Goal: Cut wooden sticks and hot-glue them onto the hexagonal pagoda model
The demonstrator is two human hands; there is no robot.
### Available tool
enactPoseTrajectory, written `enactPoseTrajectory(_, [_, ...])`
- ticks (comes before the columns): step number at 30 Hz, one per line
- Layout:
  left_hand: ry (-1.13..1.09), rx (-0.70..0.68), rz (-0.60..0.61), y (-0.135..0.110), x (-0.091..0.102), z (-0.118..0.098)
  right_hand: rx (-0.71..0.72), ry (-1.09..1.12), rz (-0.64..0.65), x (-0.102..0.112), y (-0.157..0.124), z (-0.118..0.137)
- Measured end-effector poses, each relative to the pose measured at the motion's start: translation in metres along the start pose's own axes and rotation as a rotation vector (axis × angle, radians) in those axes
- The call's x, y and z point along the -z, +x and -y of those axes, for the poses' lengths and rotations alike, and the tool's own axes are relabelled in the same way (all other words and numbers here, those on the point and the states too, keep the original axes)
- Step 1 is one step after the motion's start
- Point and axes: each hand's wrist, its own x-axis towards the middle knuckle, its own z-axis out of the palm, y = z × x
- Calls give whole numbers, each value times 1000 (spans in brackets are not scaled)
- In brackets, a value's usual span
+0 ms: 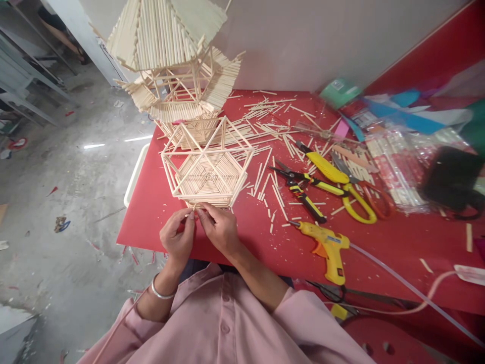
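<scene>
A hexagonal frame of thin wooden sticks [207, 174] stands near the front left of the red table, its floor lined with sticks in a web pattern. At the frame's near edge my left hand [179, 232] is closed, thumb and fingers pinching a small piece of stick. Beside it my right hand [222, 227] also pinches, its fingertips close to the same spot; what lies between them is too small to make out. Behind the frame rises a stick pagoda model [170, 65] with slatted roofs.
A yellow glue gun [328, 247], pruning shears [303, 192], yellow-handled scissors [352, 197] and a yellow cutter knife [326, 164] lie to the right. Loose sticks [265, 121] cover the table's back. Plastic packs of sticks [397, 167] sit far right. The red table's [140, 222] left edge drops to the floor.
</scene>
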Motion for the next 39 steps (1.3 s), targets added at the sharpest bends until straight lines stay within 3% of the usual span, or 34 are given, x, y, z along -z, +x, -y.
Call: enactPoseTrajectory(39, [-3, -22, -4, 2, 1, -3, 1, 25, 15, 2, 1, 2])
